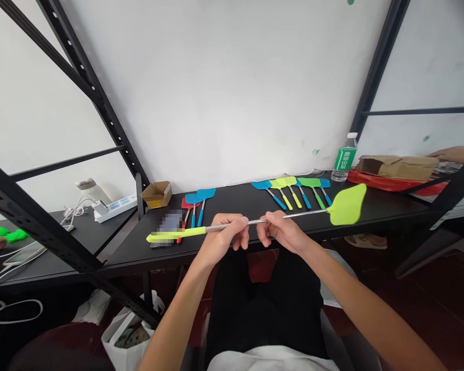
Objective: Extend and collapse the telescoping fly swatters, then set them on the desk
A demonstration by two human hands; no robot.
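Note:
A yellow-green fly swatter (347, 204) with a thin metal telescopic rod is held sideways above the table's front edge. Its long handle points left and its flat head points right. My left hand (226, 234) pinches the rod just right of the handle. Close beside it, my right hand (284, 232) grips the thinner part of the rod between thumb and fingers. Beyond my left hand lie blue swatters (205, 194) and a red swatter (185, 204). Farther right, a row of blue, yellow and green swatters (309, 182) rests along the back of the table.
On the black table (232, 203) stand a small open cardboard box (156, 196) and a water bottle (345, 158). A pixelated dark object (170, 222) lies at left. Black rack posts (100, 98) flank the table. Another person's hand (454, 154) appears at right near cardboard (402, 168).

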